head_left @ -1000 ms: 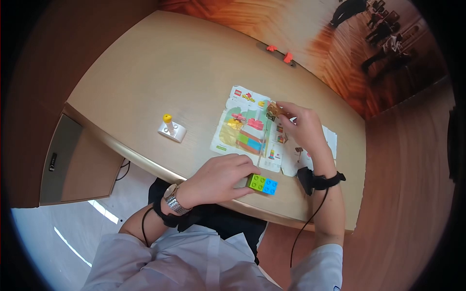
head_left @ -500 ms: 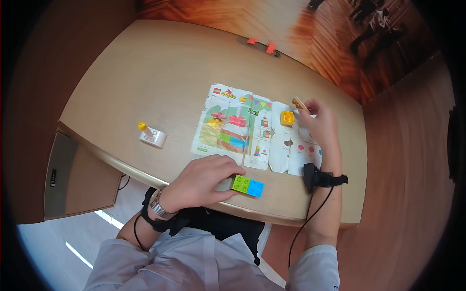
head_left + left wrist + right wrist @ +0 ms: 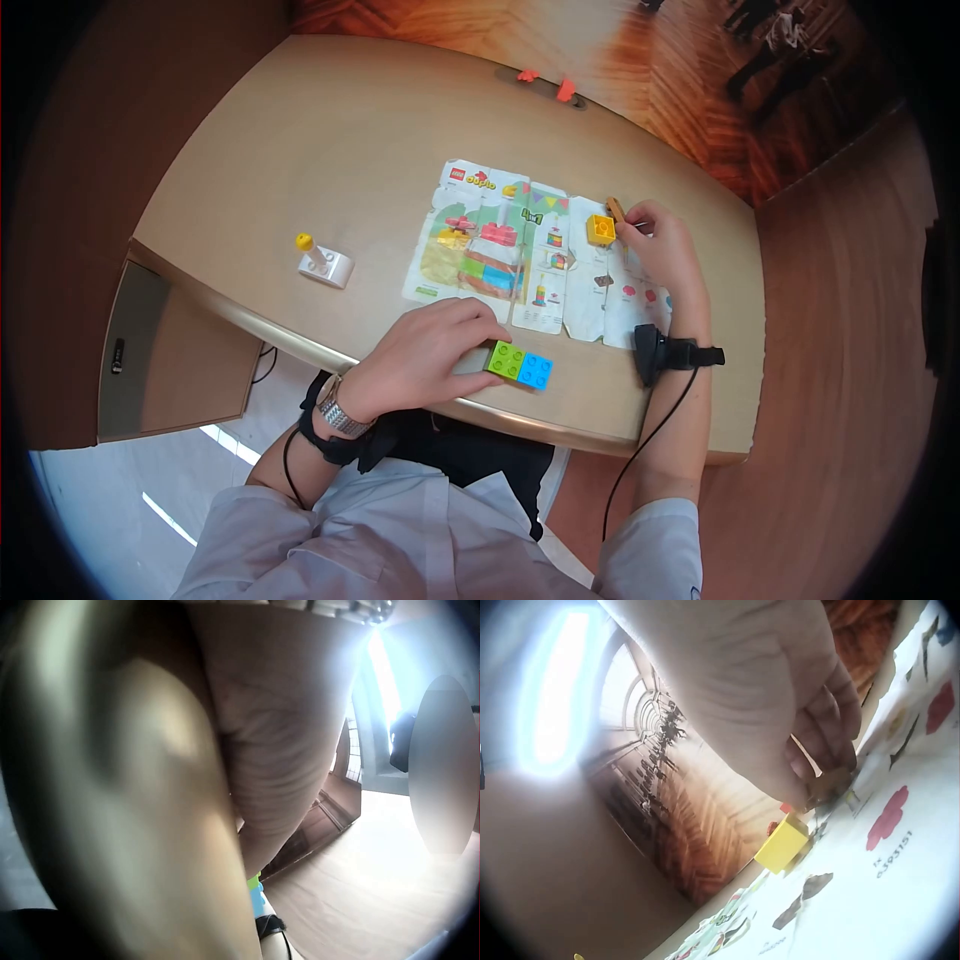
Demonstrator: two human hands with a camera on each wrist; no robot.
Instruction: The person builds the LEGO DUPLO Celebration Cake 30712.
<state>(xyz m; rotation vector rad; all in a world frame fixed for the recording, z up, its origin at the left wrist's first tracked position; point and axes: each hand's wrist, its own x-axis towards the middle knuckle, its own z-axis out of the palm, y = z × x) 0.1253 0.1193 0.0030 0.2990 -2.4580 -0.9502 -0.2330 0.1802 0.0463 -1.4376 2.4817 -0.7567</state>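
Note:
My left hand [image 3: 430, 350] grips the green end of a green block [image 3: 506, 359] joined to a blue block [image 3: 535, 371], near the table's front edge. At the right of the printed sheet [image 3: 470, 240], my right hand [image 3: 662, 245] pinches a thin brown piece [image 3: 614, 208]. Just left of those fingertips a yellow brick [image 3: 600, 230] stands on the sheet. In the right wrist view the yellow brick [image 3: 782, 844] is beside the fingers of my right hand [image 3: 780, 697], which partly hide the brown piece [image 3: 829, 787].
A white brick [image 3: 326, 268] with an upright candle piece and yellow tip stands at the left of the table [image 3: 300, 150]. Two red pieces [image 3: 566, 90] lie by the slot at the far edge. A cable hangs from the right wrist strap.
My right hand has carried the brown piece rightward from the sheet's middle, uncovering the yellow brick, then lowered it beside that brick. My left hand keeps its grip on the joined blocks.

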